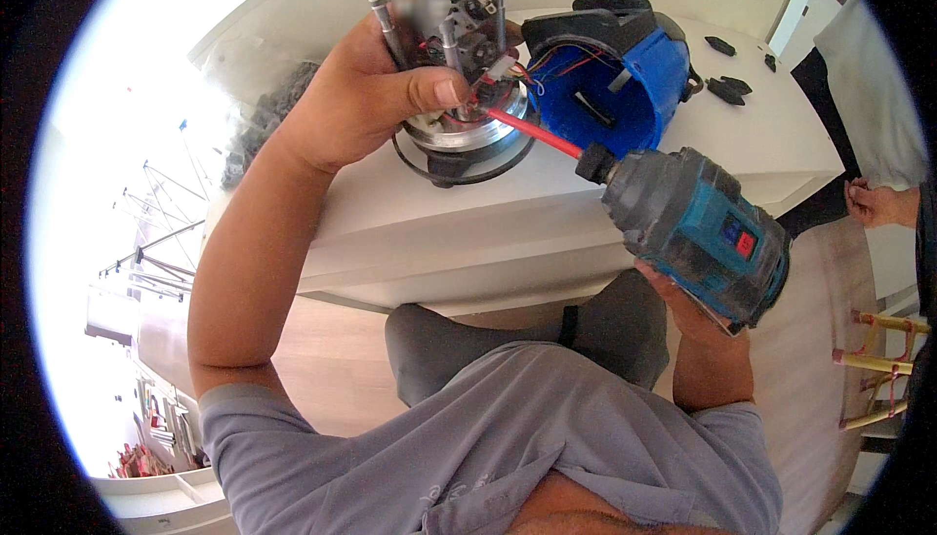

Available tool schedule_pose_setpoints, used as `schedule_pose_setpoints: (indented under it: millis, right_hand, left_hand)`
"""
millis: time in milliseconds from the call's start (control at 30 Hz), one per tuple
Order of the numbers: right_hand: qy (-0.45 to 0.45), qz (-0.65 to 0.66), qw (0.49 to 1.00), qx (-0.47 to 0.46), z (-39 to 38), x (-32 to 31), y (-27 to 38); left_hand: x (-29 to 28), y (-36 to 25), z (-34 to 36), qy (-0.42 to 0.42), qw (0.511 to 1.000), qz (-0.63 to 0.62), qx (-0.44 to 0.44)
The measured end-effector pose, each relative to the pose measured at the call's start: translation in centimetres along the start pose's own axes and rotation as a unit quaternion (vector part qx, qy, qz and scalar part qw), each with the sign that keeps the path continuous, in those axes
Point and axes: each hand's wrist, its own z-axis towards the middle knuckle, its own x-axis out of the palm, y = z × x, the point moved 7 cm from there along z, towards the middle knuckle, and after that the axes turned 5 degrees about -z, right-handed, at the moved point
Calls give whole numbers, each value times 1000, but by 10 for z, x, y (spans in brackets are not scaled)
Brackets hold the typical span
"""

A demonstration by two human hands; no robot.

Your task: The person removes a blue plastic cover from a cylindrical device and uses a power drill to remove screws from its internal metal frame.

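Note:
My left hand (pixel 381 96) grips the motor assembly (pixel 478 42), which has upright metal posts, a silver round base and a black ring, with my thumb across its front. My right hand (pixel 683 306) holds a teal and black cordless driver (pixel 695 232), partly hiding my fingers behind it. Its long red bit (pixel 535 130) points into the assembly beside my left thumb; the tip is hard to make out. Thin coloured wires (pixel 551 61) run between the assembly and a blue plastic housing (pixel 644 96) with a black top, lying on its side at the back.
The white table (pixel 761 154) holds small black plastic pieces (pixel 727 91) at the right and grey material in clear plastic (pixel 254 125) at the left. Another person's hand (pixel 869 203) is at far right, above yellow rungs (pixel 869 359). A wire rack (pixel 146 257) stands at far left.

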Motion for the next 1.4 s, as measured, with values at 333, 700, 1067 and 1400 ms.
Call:
schedule_pose_setpoints:
  millis: [333,700,1067,1400]
  right_hand:
    - [166,-251,952,-54,3,13,10]
    - [70,-693,702,-150,13,16,48]
    - [-165,-272,946,-68,26,-94,130]
    - [-125,-532,828,-126,84,-145,144]
  left_hand:
    - [0,1,-1,6,1000,-5,-10]
    - [1,0,-2,2,1000,-21,-4]
    - [-4,2,-6,-39,997,-6,-63]
    - [-11,-1,-8,-74,992,69,-76]
